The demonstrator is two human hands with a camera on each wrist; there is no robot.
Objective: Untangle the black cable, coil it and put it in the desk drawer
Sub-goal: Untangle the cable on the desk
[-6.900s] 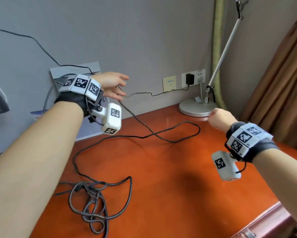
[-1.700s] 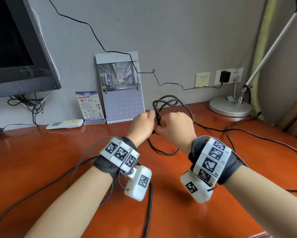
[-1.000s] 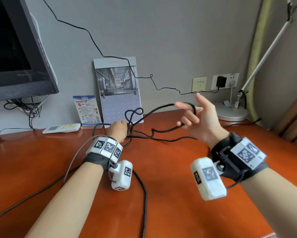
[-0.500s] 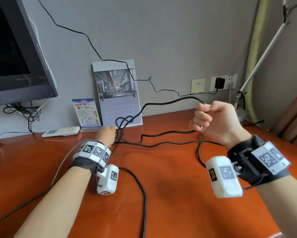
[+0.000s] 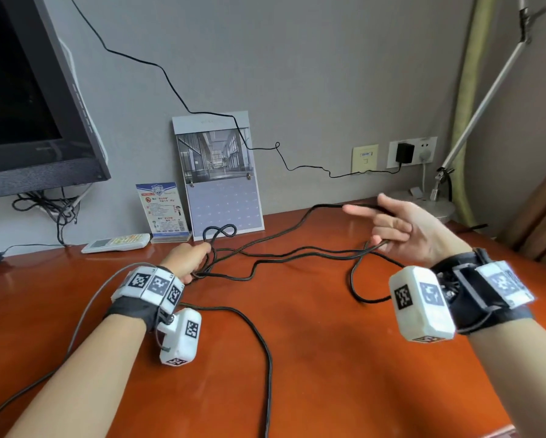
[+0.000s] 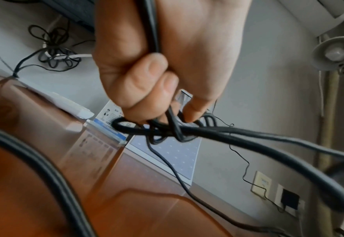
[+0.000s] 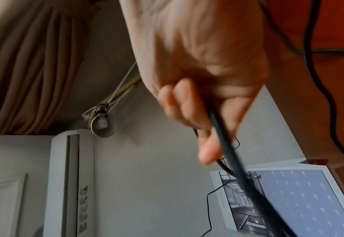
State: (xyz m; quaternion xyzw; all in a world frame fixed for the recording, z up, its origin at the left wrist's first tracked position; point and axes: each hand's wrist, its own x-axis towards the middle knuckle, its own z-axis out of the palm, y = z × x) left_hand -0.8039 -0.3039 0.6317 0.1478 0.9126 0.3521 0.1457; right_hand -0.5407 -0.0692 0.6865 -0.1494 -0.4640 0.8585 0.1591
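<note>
The black cable stretches in several strands across the red-brown desk between my hands. My left hand rests low on the desk and grips a knotted bunch of loops; the left wrist view shows the fingers curled round the cable tangle. My right hand is raised at the right, index finger and thumb extended and the other fingers curled round a strand. In the right wrist view the cable runs out from under the curled fingers. The drawer is out of view.
A monitor stands at the back left, with a remote, a leaflet stand and a calendar along the wall. A lamp base sits behind my right hand. A thin wire runs to a plugged charger.
My right hand, a closed fist half a second ago, has extended its index finger and thumb and drifted right. The left hand keeps its grip on the bunch.
</note>
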